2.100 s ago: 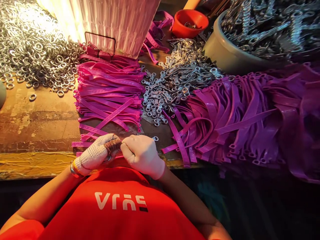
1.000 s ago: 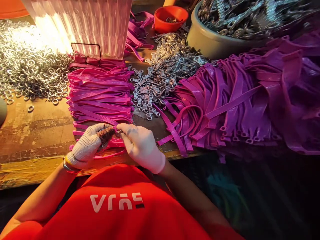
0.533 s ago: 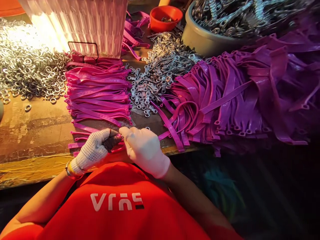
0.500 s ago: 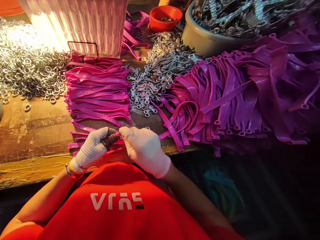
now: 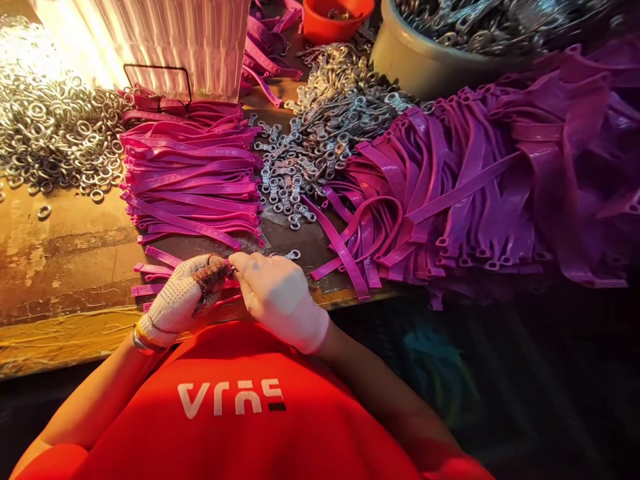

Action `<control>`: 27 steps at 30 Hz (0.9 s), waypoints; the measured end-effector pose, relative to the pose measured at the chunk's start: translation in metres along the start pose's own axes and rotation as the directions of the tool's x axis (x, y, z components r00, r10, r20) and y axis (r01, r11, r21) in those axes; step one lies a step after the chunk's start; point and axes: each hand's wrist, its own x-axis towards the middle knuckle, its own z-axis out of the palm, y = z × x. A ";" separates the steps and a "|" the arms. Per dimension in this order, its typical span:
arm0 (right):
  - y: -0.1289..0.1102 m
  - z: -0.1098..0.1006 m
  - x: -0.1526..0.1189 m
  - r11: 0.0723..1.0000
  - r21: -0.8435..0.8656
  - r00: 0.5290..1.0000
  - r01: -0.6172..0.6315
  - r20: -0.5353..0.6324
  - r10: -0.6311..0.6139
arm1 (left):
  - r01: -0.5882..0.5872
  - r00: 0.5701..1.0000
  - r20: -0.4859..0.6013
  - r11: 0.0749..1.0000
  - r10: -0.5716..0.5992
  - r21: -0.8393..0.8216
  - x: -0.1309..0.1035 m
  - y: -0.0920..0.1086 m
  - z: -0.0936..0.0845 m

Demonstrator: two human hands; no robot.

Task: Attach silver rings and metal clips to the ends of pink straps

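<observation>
My left hand (image 5: 183, 293), in a dotted knit glove with dark, worn fingertips, is closed on a narrow pink strap (image 5: 229, 284) that shows only in small parts. My right hand (image 5: 280, 297), in a smooth white glove, pinches against the left fingertips at the table's front edge. What lies between the right thumb and finger is mostly hidden; a bit of pink and something small and dark show there. Several pink straps (image 5: 160, 253) lie beside and under my left hand. Just beyond the right knuckles rests a loose metal link (image 5: 293, 255).
Stacked pink straps (image 5: 193, 167) lie ahead, with metal rings (image 5: 65, 133) to their left and metal links (image 5: 320, 133) to their right. A purple strap heap (image 5: 450, 180) covers the right side. Behind are a grey tub (image 5: 405, 60), a red bowl (image 5: 335, 27) and a ribbed translucent panel (image 5: 200, 47).
Both hands stay together and shift slightly left in the picture. My left hand has turned a little, its dark fingertips now more upright. The whole view has also shifted slightly.
</observation>
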 end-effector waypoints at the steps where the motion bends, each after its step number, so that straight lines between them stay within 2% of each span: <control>1: 0.000 0.000 0.000 1.000 -0.001 1.000 -0.005 0.000 0.005 | 0.005 1.000 -0.003 1.000 -0.005 -0.004 0.000 0.001 0.000; 6: 0.001 0.003 0.002 0.999 -0.013 0.999 -0.038 0.012 0.038 | 0.039 0.999 -0.011 0.999 -0.040 -0.031 0.003 0.002 0.000; 8: 0.002 0.004 0.002 0.999 -0.002 0.999 -0.049 0.021 0.049 | 0.018 1.000 -0.007 1.000 -0.018 0.015 0.005 0.002 -0.001; 11: 0.005 0.009 0.001 0.998 0.016 0.998 -0.061 0.019 0.061 | -0.083 0.995 -0.041 0.967 0.095 0.240 0.006 0.005 -0.003; 14: 0.008 0.017 0.000 0.997 0.023 0.998 -0.069 -0.003 0.069 | -0.183 0.971 -0.035 0.826 0.237 0.533 0.009 0.011 -0.004; 16: 0.012 0.024 -0.001 0.997 0.021 0.997 -0.072 -0.014 0.072 | -0.204 0.967 0.010 0.745 0.256 0.635 0.012 0.014 -0.005; 20: 0.018 0.035 0.001 0.997 0.052 0.998 -0.059 -0.016 0.060 | -0.177 0.981 0.061 0.726 0.183 0.664 0.019 0.009 -0.006; 22: 0.020 0.035 0.003 0.992 0.106 0.997 -0.072 -0.006 0.073 | -0.189 0.979 0.083 0.690 0.185 0.698 0.020 0.002 -0.005; 25: 0.025 0.026 0.007 0.974 0.177 0.989 -0.141 0.060 0.132 | -0.223 0.970 0.107 0.627 0.217 0.747 0.021 -0.007 -0.003; 27: 0.028 0.013 0.010 0.960 0.216 0.979 -0.176 0.142 0.147 | -0.243 0.965 0.104 0.672 0.241 0.700 0.021 -0.008 -0.002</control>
